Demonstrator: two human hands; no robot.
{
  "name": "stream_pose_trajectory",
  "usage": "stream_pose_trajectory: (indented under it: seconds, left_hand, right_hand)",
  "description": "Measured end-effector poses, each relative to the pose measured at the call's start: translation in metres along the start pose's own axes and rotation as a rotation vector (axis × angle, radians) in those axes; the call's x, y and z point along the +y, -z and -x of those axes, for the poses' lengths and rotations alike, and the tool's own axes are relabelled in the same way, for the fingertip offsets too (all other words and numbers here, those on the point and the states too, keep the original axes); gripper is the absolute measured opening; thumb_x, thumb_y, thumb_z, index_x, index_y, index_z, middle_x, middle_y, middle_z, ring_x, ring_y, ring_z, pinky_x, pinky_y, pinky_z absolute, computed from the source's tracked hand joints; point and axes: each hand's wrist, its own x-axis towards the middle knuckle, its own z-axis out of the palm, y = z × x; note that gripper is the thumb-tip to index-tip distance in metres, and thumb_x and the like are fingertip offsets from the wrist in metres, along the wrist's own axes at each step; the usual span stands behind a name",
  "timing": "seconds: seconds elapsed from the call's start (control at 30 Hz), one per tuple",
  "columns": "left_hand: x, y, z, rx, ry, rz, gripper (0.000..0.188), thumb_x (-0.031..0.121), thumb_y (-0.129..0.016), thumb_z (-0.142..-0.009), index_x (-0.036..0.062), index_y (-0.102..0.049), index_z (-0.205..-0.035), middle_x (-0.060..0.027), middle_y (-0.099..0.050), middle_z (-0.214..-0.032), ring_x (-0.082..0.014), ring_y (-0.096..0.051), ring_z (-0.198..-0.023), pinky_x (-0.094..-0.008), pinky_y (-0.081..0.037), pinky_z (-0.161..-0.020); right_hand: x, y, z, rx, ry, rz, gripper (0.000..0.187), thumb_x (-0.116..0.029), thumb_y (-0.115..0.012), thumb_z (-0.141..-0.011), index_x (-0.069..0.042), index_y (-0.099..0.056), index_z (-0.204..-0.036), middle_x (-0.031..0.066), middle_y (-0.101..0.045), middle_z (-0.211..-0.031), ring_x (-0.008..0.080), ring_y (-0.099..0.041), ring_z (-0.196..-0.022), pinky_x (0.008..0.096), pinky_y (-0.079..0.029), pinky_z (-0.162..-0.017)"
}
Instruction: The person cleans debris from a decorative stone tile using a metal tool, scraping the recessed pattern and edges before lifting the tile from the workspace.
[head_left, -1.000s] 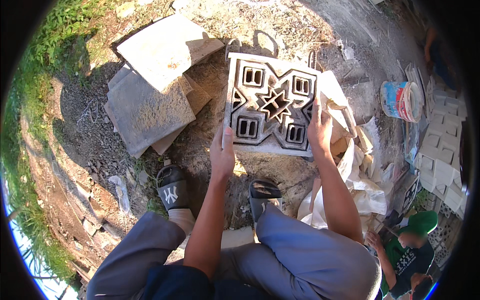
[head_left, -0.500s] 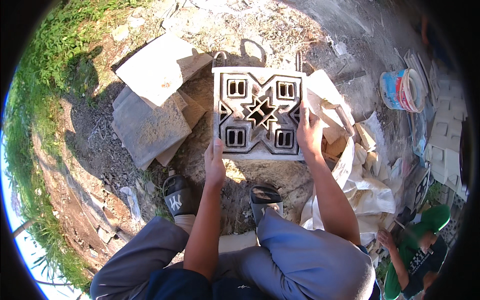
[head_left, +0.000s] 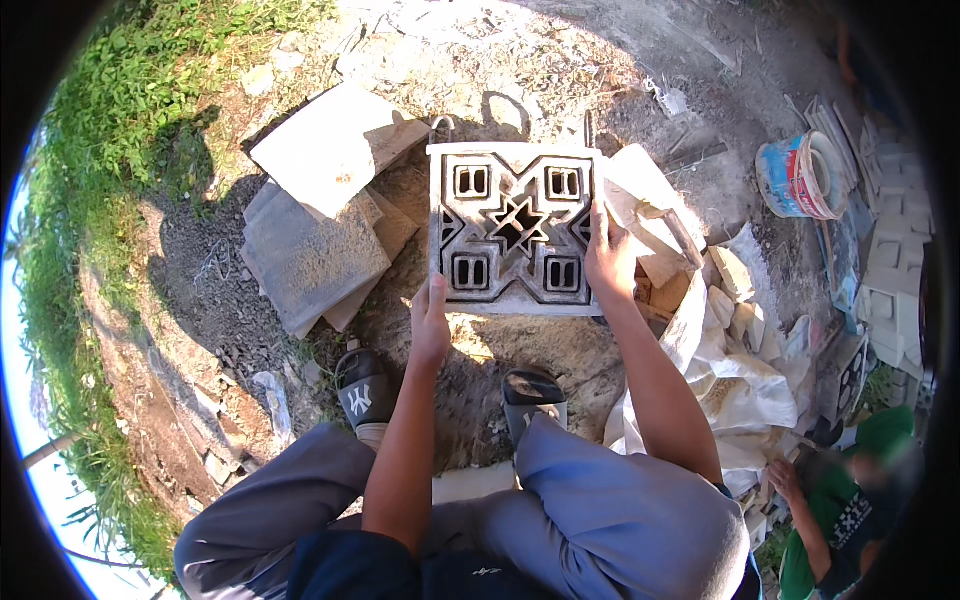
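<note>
A square grey ventilation block [head_left: 515,180] stands upright in front of me. Its face has a star-shaped opening in the middle, a slotted square hole near each corner and dark grooves between. My left hand [head_left: 430,325] is closed on its lower left edge, thumb toward the face. On the right edge, about halfway down, my right hand [head_left: 611,262] grips the block, with some fingers hidden behind it. Two metal loops [head_left: 441,127] stick up just behind its top edge; I cannot tell whether they are joined to it.
Flat square boards [head_left: 315,255] lie stacked to the left. On the right are broken pieces [head_left: 650,210], a white sack [head_left: 735,385] and a bucket [head_left: 800,178]. Pale blocks [head_left: 890,285] line the far right. Another person [head_left: 850,520] is at the lower right. My sandalled feet [head_left: 365,390] are below.
The view has shifted slightly. The block stays between both hands, at a slightly different angle, and their grip looks the same. The other person at the lower right has moved a little.
</note>
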Motion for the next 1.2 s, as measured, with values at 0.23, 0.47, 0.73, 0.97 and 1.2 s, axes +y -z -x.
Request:
stream_pose_trajectory:
  seconds: [0.23,0.47,0.73,0.97,1.2]
  left_hand:
    - [-0.005,0.007,-0.009,-0.123,-0.068,-0.039,0.06,0.044,-0.041,-0.107,-0.0103,-0.06,-0.124,-0.0136,-0.067,-0.116,-0.0194,-0.057,-0.109,-0.0321,-0.041,-0.1]
    - [-0.004,0.012,-0.013,-0.078,-0.061,-0.116,0.067,0.05,-0.045,-0.104,-0.0082,-0.056,-0.134,-0.0221,-0.063,-0.13,-0.029,-0.058,-0.123,-0.0364,-0.04,-0.106]
    - [0.032,-0.015,-0.001,0.313,-0.571,-0.372,0.047,0.021,-0.066,-0.095,0.0002,-0.055,-0.135,-0.023,-0.057,-0.131,-0.0398,-0.051,-0.122,-0.0464,-0.04,-0.104]
    - [0.057,-0.019,0.013,0.028,-0.82,-0.853,0.059,0.038,-0.066,-0.092,0.0125,-0.052,-0.144,-0.0184,-0.039,-0.155,-0.0415,-0.03,-0.145,-0.0544,-0.032,-0.112]
    - [0.057,-0.019,0.005,0.031,-0.844,-0.917,0.063,0.044,-0.065,-0.09,0.0142,-0.052,-0.145,-0.0165,-0.036,-0.157,-0.0441,-0.028,-0.146,-0.0532,-0.037,-0.111]
  right_hand:
    - [0.019,-0.007,-0.008,0.047,0.171,-0.022,0.058,-0.045,-0.043,-0.104,0.006,-0.068,-0.093,0.0294,-0.061,-0.072,0.0418,-0.061,-0.071,0.0505,-0.047,-0.075]
    - [0.027,0.002,-0.011,-0.024,0.281,0.042,0.053,-0.047,-0.045,-0.103,0.0,-0.068,-0.112,0.0307,-0.066,-0.101,0.0459,-0.064,-0.093,0.0496,-0.05,-0.083]
    - [-0.006,0.092,0.018,-0.311,0.196,0.191,0.047,-0.044,-0.061,-0.096,0.001,-0.071,-0.105,0.0148,-0.072,-0.083,0.021,-0.071,-0.082,0.036,-0.053,-0.072]
    - [-0.021,0.12,0.041,-0.352,0.136,0.425,0.03,-0.032,-0.065,-0.094,-0.005,-0.073,-0.104,0.0212,-0.069,-0.106,0.027,-0.067,-0.101,0.0385,-0.051,-0.087]
    - [0.104,0.079,0.076,-0.027,0.292,0.72,0.04,-0.031,-0.064,-0.093,-0.007,-0.059,-0.124,0.0163,-0.057,-0.124,0.0349,-0.054,-0.12,0.0482,-0.044,-0.101]
